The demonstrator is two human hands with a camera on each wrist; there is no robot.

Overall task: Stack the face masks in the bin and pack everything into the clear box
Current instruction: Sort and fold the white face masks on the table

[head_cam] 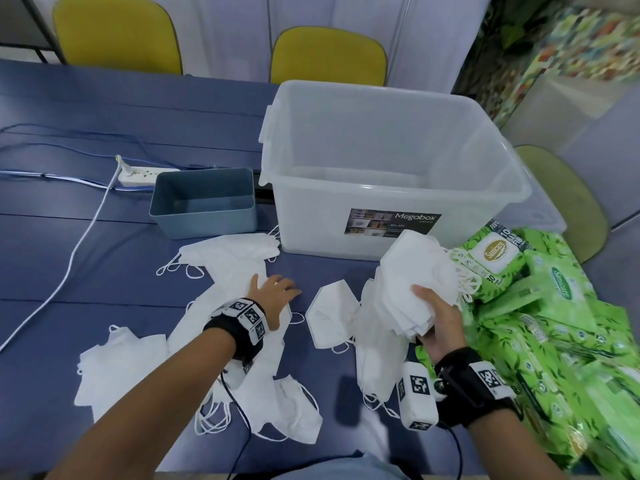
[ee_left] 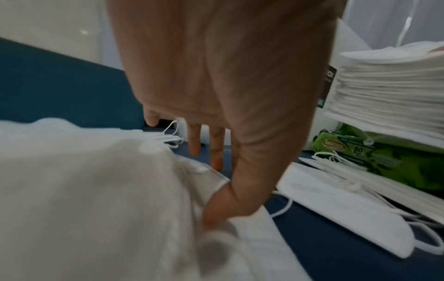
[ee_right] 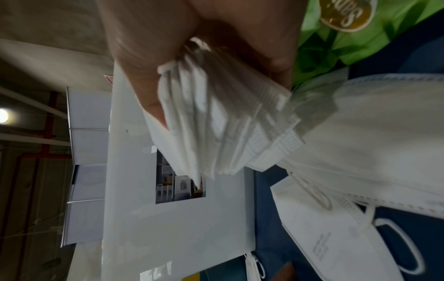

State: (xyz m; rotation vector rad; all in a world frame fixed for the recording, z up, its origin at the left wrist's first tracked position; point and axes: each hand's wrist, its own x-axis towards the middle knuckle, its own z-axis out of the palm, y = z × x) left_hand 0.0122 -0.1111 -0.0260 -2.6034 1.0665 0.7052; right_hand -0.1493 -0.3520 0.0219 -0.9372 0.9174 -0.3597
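Note:
My right hand (head_cam: 438, 317) grips a thick stack of white face masks (head_cam: 415, 282) by its near edge, lifted off the table in front of the clear box (head_cam: 381, 161); the same stack of face masks (ee_right: 216, 123) fills the right wrist view. My left hand (head_cam: 273, 292) lies flat, fingers straight, on loose white masks (head_cam: 225, 258) spread over the blue table; its thumb (ee_left: 216, 209) presses a mask edge. A single mask (head_cam: 329, 317) lies between the hands. The small blue-grey bin (head_cam: 204, 199) stands empty left of the clear box.
Green wet-wipe packs (head_cam: 554, 323) are piled at the right. A white power strip (head_cam: 138, 174) and cables (head_cam: 69, 268) run across the left of the table. More masks (head_cam: 117, 368) lie near my left forearm. Yellow chairs (head_cam: 325, 53) stand behind the table.

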